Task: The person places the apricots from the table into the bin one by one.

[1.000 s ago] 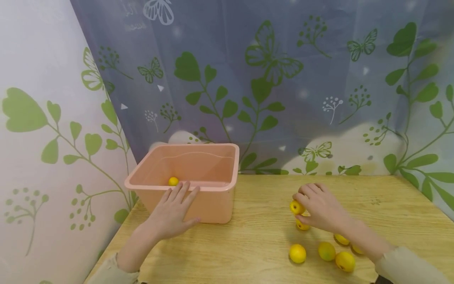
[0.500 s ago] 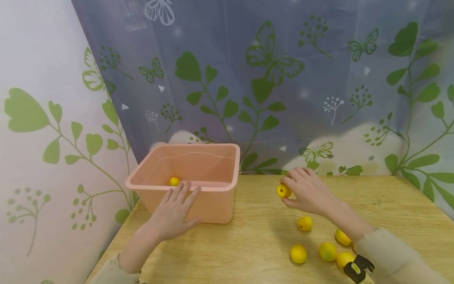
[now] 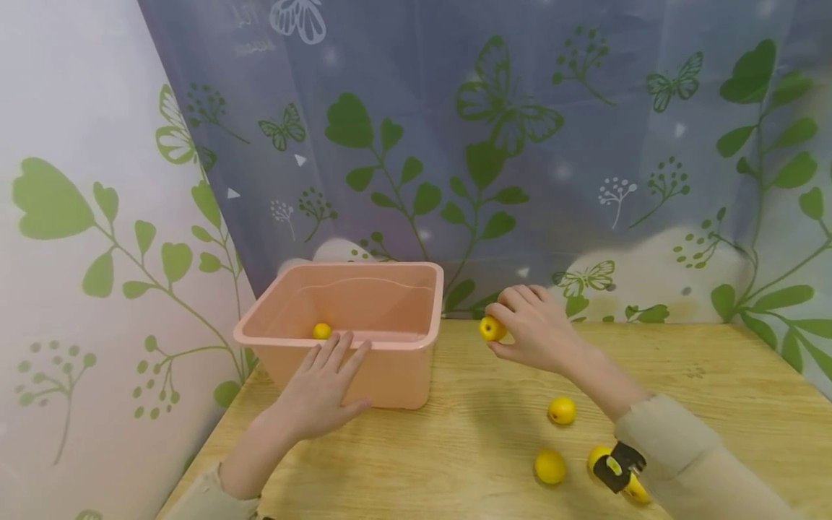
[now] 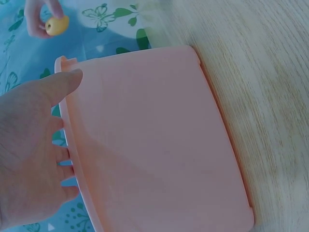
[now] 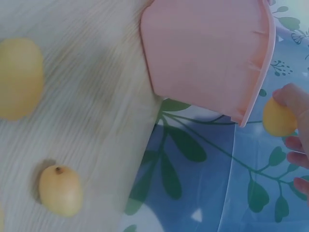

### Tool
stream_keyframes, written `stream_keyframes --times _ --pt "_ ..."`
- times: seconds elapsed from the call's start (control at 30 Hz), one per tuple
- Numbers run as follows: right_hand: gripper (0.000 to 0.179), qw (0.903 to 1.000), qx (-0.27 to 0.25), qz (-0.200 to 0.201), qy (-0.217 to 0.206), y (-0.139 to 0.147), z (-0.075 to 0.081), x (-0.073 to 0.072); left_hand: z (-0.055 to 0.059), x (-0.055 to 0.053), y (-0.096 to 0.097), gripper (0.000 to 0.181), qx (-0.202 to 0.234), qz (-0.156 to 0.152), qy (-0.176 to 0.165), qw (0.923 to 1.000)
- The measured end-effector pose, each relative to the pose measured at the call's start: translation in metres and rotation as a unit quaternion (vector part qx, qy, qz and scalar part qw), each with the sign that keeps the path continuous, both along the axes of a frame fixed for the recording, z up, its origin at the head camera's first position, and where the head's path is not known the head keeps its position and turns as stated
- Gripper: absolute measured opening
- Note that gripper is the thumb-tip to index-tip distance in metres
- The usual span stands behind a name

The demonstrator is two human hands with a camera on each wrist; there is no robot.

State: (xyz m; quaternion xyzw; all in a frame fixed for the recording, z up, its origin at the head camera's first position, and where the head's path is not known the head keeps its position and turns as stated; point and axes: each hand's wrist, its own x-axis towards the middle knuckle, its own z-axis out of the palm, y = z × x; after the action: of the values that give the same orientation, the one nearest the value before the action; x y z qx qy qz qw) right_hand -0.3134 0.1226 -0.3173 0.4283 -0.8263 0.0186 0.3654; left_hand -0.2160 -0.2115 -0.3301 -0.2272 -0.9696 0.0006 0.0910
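A pink plastic bin (image 3: pixel 396 375) stands on the left part of the table, with one small yellow fruit (image 3: pixel 321 331) inside it. My left hand (image 3: pixel 318 401) rests on its near rim, fingers straight and spread over the edge; the left wrist view shows the thumb (image 4: pixel 67 87) at the rim. To the bin's right, my right hand (image 3: pixel 533 328) pinches another round yellow fruit (image 3: pixel 492 328) between thumb and fingers, raised above the table. This held fruit, dimpled end showing, is apart from the bin.
Loose yellow fruits lie on the wooden table (image 3: pixel 468 462), including one fruit (image 3: pixel 562 410) below the right forearm and another fruit (image 3: pixel 549 466) nearer the front. A black wrist strap piece (image 3: pixel 617 466) covers part of others. A patterned curtain (image 3: pixel 416 144) hangs behind.
My right hand has lifted the yellow fruit off the table and carried it left and up toward the bin. The left hand stays on the rim.
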Motion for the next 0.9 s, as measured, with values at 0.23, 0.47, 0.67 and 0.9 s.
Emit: stream_keyframes --times 0.23,0.47,0.67,0.9 --pt "0.039 0.9999 0.000 -0.014 -0.004 -0.014 0.009 -0.003 0.002 0.001 0.001 0.079 0.002 -0.001 -0.001 1.0000" --pt "0.038 0.9996 0.003 -0.020 -0.021 -0.029 0.018 -0.007 0.003 0.002 0.002 0.078 0.004 0.002 -0.008 1.0000" --pt "0.036 0.9990 0.000 -0.023 -0.039 -0.043 0.024 -0.011 0.003 0.002 0.003 0.079 0.000 0.004 -0.013 0.9999" --pt "0.035 0.9980 0.010 -0.026 -0.056 -0.059 0.029 -0.015 0.002 0.001 0.002 0.079 0.003 0.005 -0.010 0.9999"
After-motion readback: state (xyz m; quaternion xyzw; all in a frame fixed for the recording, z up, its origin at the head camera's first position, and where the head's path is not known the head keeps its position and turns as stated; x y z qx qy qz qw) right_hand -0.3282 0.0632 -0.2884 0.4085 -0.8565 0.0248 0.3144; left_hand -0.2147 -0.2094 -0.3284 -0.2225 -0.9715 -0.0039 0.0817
